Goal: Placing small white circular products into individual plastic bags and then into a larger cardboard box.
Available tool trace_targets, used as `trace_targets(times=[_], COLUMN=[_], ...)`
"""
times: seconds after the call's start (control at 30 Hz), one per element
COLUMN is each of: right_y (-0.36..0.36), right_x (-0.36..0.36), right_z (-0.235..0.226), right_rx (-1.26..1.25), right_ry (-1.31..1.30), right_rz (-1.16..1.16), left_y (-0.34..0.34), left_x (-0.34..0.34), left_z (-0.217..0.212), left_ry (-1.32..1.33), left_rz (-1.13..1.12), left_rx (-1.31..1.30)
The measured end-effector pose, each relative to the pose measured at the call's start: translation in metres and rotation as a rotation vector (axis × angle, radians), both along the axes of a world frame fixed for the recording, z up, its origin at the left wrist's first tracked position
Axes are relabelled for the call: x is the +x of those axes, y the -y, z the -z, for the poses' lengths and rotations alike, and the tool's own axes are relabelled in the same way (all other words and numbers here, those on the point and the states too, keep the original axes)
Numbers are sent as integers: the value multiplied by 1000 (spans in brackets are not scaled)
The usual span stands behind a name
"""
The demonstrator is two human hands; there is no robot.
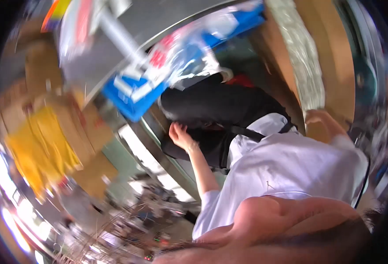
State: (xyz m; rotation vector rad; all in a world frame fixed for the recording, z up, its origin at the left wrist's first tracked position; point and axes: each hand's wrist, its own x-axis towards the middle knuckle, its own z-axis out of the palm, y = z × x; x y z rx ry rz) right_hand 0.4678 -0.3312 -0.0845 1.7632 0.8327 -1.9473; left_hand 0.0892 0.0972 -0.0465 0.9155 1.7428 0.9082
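My left hand [183, 137] hovers over my dark trousers with its fingers loosely bent and a little apart. Nothing shows in it. On the right, my right hand [320, 119] has its fingers bent round the near end of a long, crinkled strip of clear plastic [303, 53]. The strip runs away from me along a brown cardboard box [334, 53]. The fingertips there are partly hidden. Ahead of my knees, a blue tray [130, 99] sticks out at the edge of a grey table, bearing clear plastic bags [189, 55] with red print.
The grey table [159, 17] has blurred white and coloured packages at its far left. Brown cartons [88, 132] are stacked on the left, with a yellow sheet [42, 147] over them. Blurred clutter lies at the lower left. A metal frame [159, 163] stands by my left knee.
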Motion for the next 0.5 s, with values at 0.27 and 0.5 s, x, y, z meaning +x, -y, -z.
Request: trace_targets(times=[0.27, 0.5], right_y=[-261, -422], right_x=[39, -98], right_z=[-216, -217], right_rx=[-79, 352], right_ry=[28, -425], right_rz=[551, 463], left_y=[-22, -9], left_x=[-13, -7], left_z=[164, 247], left_ry=[-734, -759], left_rz=[406, 607], left_rx=[-521, -457])
